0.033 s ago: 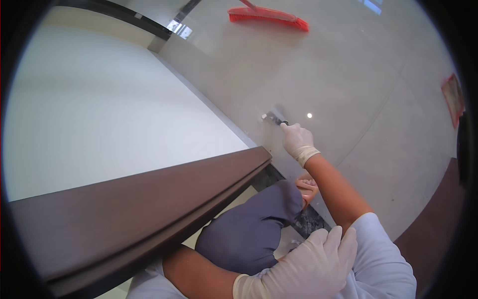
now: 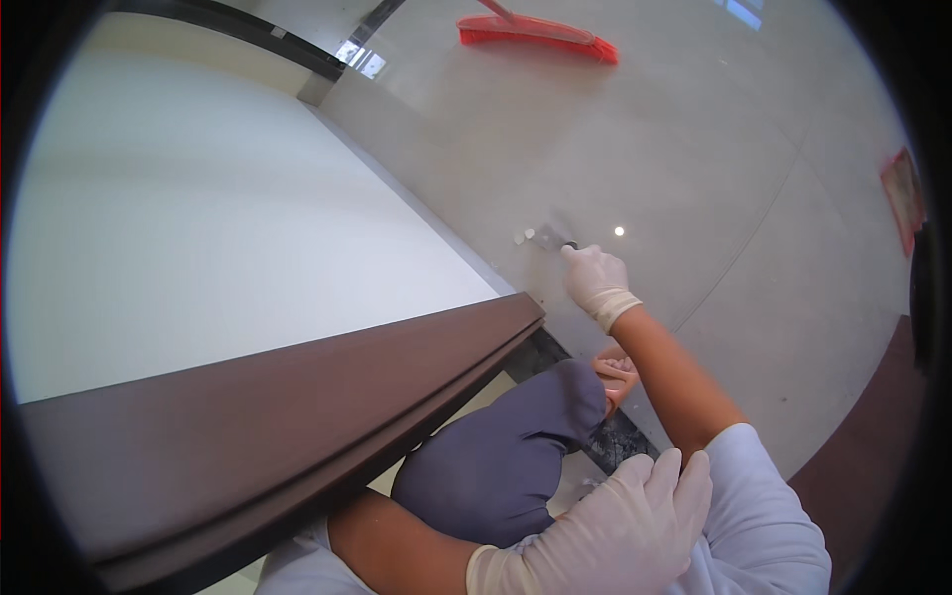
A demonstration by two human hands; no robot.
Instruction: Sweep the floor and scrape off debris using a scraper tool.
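My right hand [image 2: 597, 278], in a white glove, is closed around the dark handle of a scraper [image 2: 551, 238]. The scraper's flat blade is low at the grey floor, somewhat blurred. Just left of the blade tip lie small white bits [image 2: 524, 236] on the floor. My left hand [image 2: 625, 526], also gloved, lies across my body by my right upper arm, its fingers stretched out and partly apart. Nothing shows in that hand; its palm is hidden.
A dark brown door frame or ledge [image 2: 288, 397] runs close on my left beside a white panel [image 2: 218, 238]. On the glossy floor [image 2: 694, 169] farther off rests a red broom [image 2: 535, 38]. A red-edged object [image 2: 900, 201] is at the far right. My sandalled foot [image 2: 615, 375] stands by a dark threshold strip [image 2: 620, 436].
The scraper blade has shifted slightly, and two white bits now show apart at its tip, where one showed before. My left hand stays almost in place.
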